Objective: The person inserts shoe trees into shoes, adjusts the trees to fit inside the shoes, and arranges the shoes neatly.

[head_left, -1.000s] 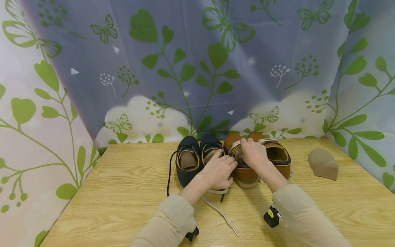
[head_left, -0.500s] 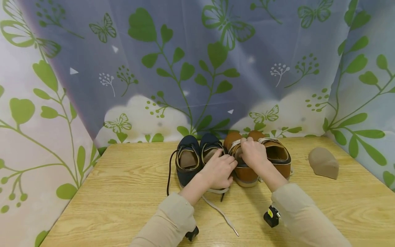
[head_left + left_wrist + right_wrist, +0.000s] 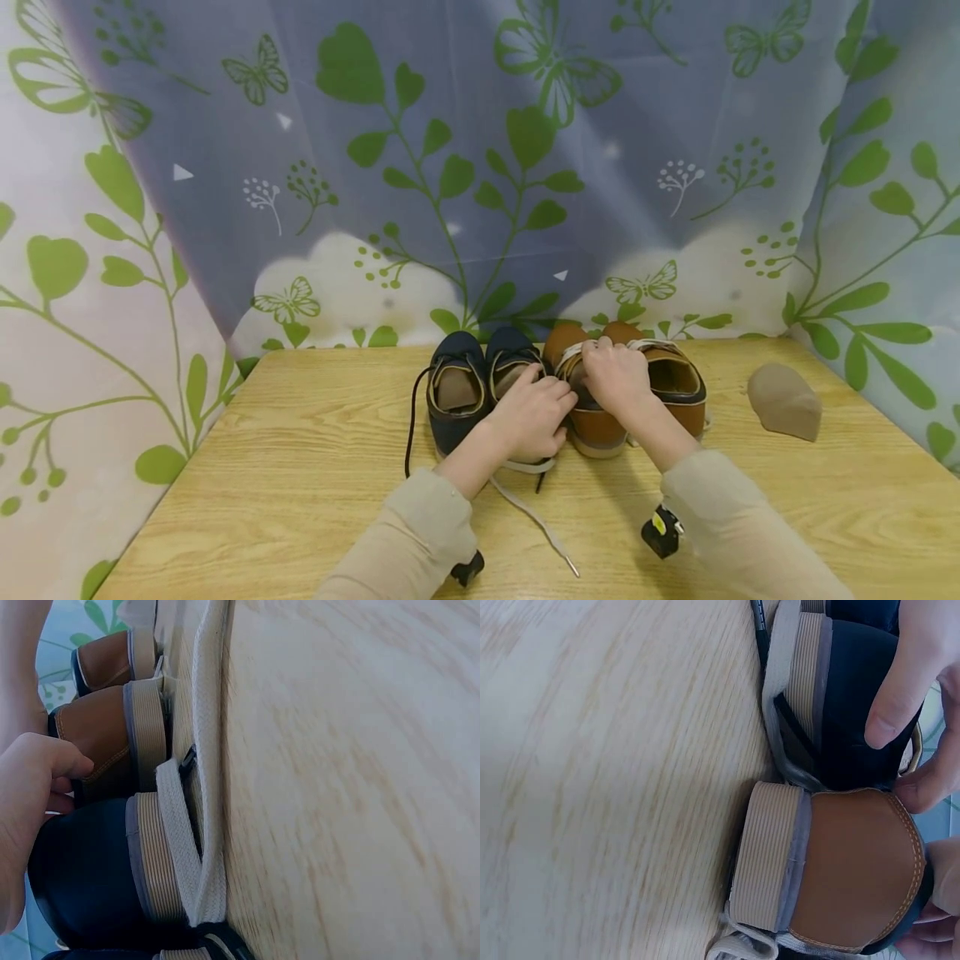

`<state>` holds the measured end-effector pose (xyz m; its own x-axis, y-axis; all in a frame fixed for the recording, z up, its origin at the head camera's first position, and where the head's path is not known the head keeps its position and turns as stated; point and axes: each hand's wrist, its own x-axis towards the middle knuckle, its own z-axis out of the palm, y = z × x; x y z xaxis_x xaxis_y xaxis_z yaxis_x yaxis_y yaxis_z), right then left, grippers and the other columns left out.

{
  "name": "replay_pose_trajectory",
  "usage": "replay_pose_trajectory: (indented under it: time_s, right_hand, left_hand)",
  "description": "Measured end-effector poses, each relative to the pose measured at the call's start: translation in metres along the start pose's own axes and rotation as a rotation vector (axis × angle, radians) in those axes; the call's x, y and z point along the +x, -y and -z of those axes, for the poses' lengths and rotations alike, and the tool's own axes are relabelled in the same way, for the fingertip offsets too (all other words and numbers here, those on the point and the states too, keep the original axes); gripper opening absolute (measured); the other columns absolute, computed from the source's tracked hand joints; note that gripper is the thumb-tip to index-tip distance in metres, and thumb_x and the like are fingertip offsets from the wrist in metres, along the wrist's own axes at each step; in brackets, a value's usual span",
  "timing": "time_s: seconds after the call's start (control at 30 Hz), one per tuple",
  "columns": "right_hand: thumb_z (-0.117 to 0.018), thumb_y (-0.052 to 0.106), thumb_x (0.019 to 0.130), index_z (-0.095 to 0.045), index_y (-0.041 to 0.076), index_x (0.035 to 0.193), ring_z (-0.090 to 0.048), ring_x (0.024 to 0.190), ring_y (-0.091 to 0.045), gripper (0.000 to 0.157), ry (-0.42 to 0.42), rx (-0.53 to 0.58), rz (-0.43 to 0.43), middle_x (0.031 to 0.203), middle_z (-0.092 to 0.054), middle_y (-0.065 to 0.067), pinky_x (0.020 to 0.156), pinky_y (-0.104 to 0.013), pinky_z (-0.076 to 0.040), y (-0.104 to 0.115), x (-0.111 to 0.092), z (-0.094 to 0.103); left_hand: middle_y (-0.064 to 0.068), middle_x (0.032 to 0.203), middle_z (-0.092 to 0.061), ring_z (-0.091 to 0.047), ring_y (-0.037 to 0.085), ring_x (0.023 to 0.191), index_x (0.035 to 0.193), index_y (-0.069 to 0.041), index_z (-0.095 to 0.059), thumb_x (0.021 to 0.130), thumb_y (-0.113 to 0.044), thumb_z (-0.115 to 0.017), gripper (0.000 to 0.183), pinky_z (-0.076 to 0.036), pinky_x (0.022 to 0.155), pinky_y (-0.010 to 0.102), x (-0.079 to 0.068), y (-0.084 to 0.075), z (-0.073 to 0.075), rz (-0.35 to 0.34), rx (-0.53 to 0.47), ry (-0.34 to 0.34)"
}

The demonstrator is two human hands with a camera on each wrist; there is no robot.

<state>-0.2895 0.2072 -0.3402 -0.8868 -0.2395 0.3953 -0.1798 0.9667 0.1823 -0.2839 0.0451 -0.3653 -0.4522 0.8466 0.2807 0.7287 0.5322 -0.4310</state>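
Two brown shoes with dark collars stand side by side, heels toward me. My right hand [image 3: 618, 375] grips the left brown shoe [image 3: 600, 429] at its opening, fingers curled by the tongue and white laces [image 3: 572, 350]; the fingertips are partly hidden. Over the right navy shoe [image 3: 512, 340] reaches my left hand [image 3: 531, 412], its fingers holding the near left side of that same brown shoe. In the left wrist view the left thumb [image 3: 75, 759] lies against the brown heel [image 3: 105, 739]. A tan piece [image 3: 579, 375] shows inside the opening beside my right thumb.
The other navy shoe [image 3: 455, 375] stands at the left, a dark lace hanging down its side. A pale lace [image 3: 536, 521] trails toward me over the wooden table [image 3: 300, 467]. The right brown shoe [image 3: 678, 408] is alongside; farther right lies a beige moulded piece [image 3: 784, 402]. Patterned cloth [image 3: 480, 167] walls the back.
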Motion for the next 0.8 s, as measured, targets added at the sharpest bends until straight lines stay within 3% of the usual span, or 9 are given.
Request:
replay_pose_trajectory:
  time_s: [0.37,0.6,0.8]
  right_hand:
    - [-0.076,0.031,0.077,-0.054,0.002,0.079,-0.045,0.050,-0.024,0.036,-0.006,-0.024,-0.011,0.069,-0.044,-0.010,0.040,-0.035,-0.040,-0.005,-0.004,0.002]
    - [-0.065,0.042,0.084,-0.057,0.002,0.089,-0.047,0.054,-0.025,0.041,0.019,0.026,-0.061,0.074,-0.047,-0.012,0.041,-0.035,-0.039,-0.010,-0.006,0.004]
    - [-0.058,0.043,0.089,-0.058,0.001,0.093,-0.052,0.059,-0.027,0.042,0.049,0.097,-0.110,0.081,-0.051,-0.015,0.045,-0.039,-0.044,-0.014,-0.012,0.004]
  left_hand:
    - [-0.002,0.116,-0.056,-0.051,0.016,0.110,0.120,-0.016,-0.058,0.089,-0.039,-0.053,0.040,-0.030,0.101,0.041,0.000,-0.003,0.000,0.009,0.022,0.014]
    - [0.000,0.120,-0.054,-0.050,0.017,0.112,0.130,-0.018,-0.051,0.092,-0.042,-0.050,0.045,-0.030,0.101,0.042,0.002,-0.005,0.002,0.026,0.024,0.034]
    - [0.000,0.123,-0.052,-0.049,0.018,0.113,0.134,-0.019,-0.047,0.092,-0.042,-0.049,0.048,-0.031,0.101,0.044,0.003,-0.008,0.001,0.016,0.033,0.003]
